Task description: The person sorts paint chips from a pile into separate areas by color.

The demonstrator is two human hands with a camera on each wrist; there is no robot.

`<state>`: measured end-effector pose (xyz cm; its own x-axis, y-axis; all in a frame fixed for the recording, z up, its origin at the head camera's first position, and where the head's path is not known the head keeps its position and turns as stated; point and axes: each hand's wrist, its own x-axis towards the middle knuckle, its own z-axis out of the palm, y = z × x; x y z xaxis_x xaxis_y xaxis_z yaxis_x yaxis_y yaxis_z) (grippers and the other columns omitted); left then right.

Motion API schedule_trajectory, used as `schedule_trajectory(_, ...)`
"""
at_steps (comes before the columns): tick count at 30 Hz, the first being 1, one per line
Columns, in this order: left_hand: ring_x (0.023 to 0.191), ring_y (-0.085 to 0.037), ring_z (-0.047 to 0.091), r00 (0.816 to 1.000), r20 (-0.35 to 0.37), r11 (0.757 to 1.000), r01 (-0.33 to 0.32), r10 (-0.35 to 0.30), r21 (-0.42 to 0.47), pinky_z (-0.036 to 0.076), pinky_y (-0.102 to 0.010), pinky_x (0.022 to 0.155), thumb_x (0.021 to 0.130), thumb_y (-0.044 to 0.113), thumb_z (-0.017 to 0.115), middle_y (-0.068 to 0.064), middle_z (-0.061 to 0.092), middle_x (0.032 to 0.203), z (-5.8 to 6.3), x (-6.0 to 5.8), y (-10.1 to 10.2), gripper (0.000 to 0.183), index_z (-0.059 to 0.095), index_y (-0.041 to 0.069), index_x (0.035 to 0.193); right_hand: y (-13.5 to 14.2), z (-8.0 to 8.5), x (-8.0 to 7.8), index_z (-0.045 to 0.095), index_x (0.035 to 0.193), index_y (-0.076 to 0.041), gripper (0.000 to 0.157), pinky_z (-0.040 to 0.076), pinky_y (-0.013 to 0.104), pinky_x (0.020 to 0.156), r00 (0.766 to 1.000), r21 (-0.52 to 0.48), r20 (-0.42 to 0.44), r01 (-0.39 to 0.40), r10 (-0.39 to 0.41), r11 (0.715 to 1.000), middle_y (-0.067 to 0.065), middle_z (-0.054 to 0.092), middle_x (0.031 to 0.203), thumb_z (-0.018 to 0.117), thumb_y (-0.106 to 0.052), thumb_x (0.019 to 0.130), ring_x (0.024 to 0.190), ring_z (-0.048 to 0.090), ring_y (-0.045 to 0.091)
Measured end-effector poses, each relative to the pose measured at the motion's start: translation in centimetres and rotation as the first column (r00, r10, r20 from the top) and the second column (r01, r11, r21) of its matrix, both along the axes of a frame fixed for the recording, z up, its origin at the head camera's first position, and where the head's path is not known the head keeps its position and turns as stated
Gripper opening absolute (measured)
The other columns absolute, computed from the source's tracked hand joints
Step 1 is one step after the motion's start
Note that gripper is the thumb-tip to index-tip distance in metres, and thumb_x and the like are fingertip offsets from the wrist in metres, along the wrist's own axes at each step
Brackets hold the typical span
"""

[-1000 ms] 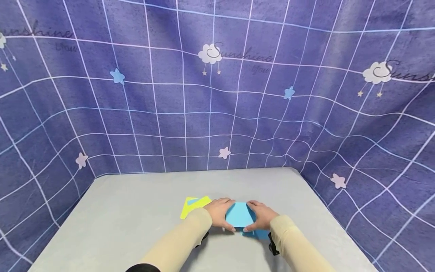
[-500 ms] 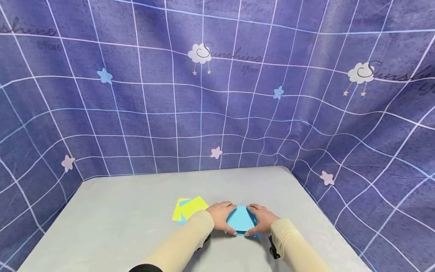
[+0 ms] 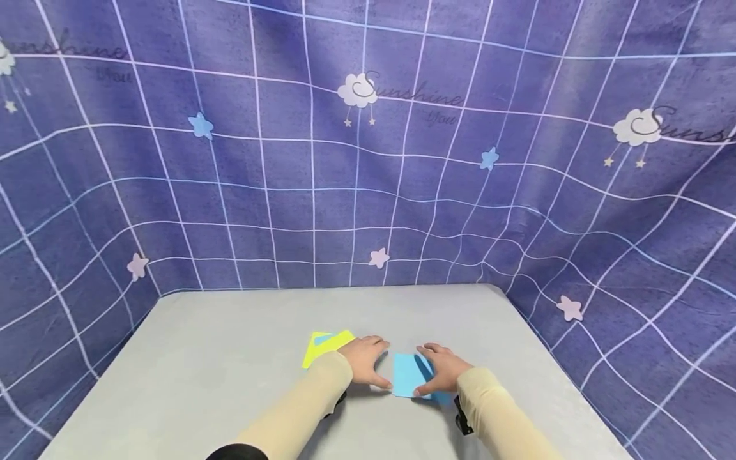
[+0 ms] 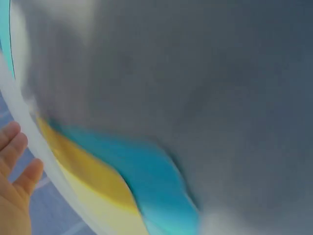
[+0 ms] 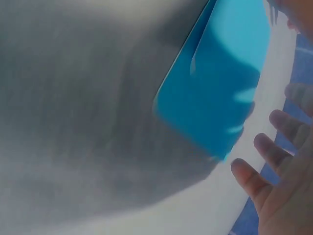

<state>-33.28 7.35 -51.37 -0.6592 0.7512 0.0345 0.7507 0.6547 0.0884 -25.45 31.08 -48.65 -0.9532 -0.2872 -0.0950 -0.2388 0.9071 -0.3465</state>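
Observation:
Several light-blue sheets of paper (image 3: 404,375) lie overlapping on the table between the two hands. My left hand (image 3: 365,360) is just left of them, a small gap apart, its fingers and thumb spread around nothing. On the other side, my right hand (image 3: 444,368) arches over the right edge of the blue sheets, thumb near the front corner. The right wrist view shows its fingers (image 5: 272,152) spread, holding nothing; whether the thumb touches paper cannot be told. Yellow paper (image 3: 328,347) with blue pieces lies left of my left hand, partly hidden by the forearm.
A pale grey table (image 3: 230,345) carries all the paper. Behind it and along both sides hangs a purple gridded curtain (image 3: 287,160) with clouds and stars. Each wrist wears a small dark camera mount (image 3: 462,416).
Both hands held the blue sheets' sides earlier. The left hand has let go and moved left; the sheets now lie lower, flat on the table. The head view swung right, then back.

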Motion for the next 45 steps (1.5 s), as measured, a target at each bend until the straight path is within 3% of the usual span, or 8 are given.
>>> schedule_trajectory(6,0.132,-0.023,0.042,0.998,0.014,0.998,-0.065,0.065,-0.013,0.036,-0.040,0.107,0.072,0.075,0.062,-0.007,0.047,0.142,0.4,-0.4,-2.3,0.098,0.045,0.011,0.144,-1.1,-0.3,-1.1,0.040,0.146,-0.004,0.100,0.036,0.059,0.102,0.999,0.003,-0.007,-0.043,0.043,0.999,0.021,0.038,0.146,0.080,-0.055,0.069,0.132,0.036,0.043)
schedule_trajectory(16,0.131,-0.026,0.043,0.987,-0.004,0.987,-0.158,0.158,0.000,0.036,-0.041,0.107,0.069,0.071,0.069,-0.012,0.048,0.141,0.8,-0.9,-3.9,0.099,0.046,0.008,0.142,-2.8,-0.1,-3.1,0.042,0.145,-0.004,0.098,0.038,0.057,0.101,0.996,0.017,-0.038,-0.077,0.078,0.997,0.020,0.040,0.144,0.080,-0.054,0.070,0.130,0.039,0.043)
schedule_trajectory(26,0.127,-0.027,0.045,0.978,-0.010,0.978,-0.206,0.206,-0.017,0.040,-0.038,0.104,0.064,0.077,0.068,-0.014,0.048,0.136,-0.5,-0.2,-3.6,0.106,0.045,0.010,0.143,-4.3,-2.1,-4.7,0.043,0.143,-0.002,0.102,0.038,0.057,0.101,0.994,0.023,-0.041,-0.103,0.104,0.994,0.022,0.043,0.141,0.081,-0.056,0.066,0.127,0.042,0.043)
schedule_trajectory(31,0.126,-0.026,0.046,0.977,-0.008,0.976,-0.215,0.215,-0.030,0.041,-0.038,0.103,0.063,0.078,0.068,-0.013,0.049,0.135,-0.7,0.2,-3.3,0.108,0.045,0.010,0.142,-5.3,-3.0,-4.5,0.043,0.143,-0.003,0.103,0.039,0.058,0.099,0.994,0.043,-0.055,-0.094,0.097,0.995,0.023,0.047,0.136,0.078,-0.062,0.066,0.122,0.047,0.043)
schedule_trajectory(36,0.119,-0.024,0.050,0.982,-0.034,0.981,-0.186,0.184,-0.054,0.045,-0.037,0.097,0.063,0.080,0.066,-0.011,0.052,0.129,-1.0,0.8,-3.3,0.107,0.047,0.009,0.140,-6.2,-3.5,-4.0,0.044,0.143,-0.004,0.104,0.038,0.061,0.096,0.996,0.050,-0.055,-0.073,0.076,0.996,0.025,0.049,0.130,0.076,-0.066,0.066,0.117,0.048,0.044)
schedule_trajectory(40,0.113,-0.024,0.053,0.984,-0.064,0.985,-0.169,0.168,-0.019,0.047,-0.037,0.092,0.063,0.079,0.067,-0.011,0.054,0.124,-0.7,0.4,-3.1,0.102,0.050,0.009,0.136,-6.5,-3.0,-4.1,0.046,0.142,-0.004,0.100,0.037,0.061,0.096,0.992,0.069,-0.095,-0.073,0.080,0.995,0.023,0.049,0.129,0.077,-0.063,0.066,0.117,0.047,0.044)
schedule_trajectory(45,0.118,-0.024,0.051,0.985,-0.017,0.985,-0.171,0.171,-0.034,0.046,-0.038,0.095,0.064,0.079,0.065,-0.011,0.052,0.129,-1.2,-0.1,-3.1,0.103,0.047,0.011,0.139,-6.5,-2.8,-4.4,0.046,0.142,-0.007,0.098,0.036,0.060,0.097,0.994,0.083,-0.053,-0.091,0.096,0.992,0.018,0.049,0.133,0.076,-0.063,0.067,0.121,0.045,0.041)
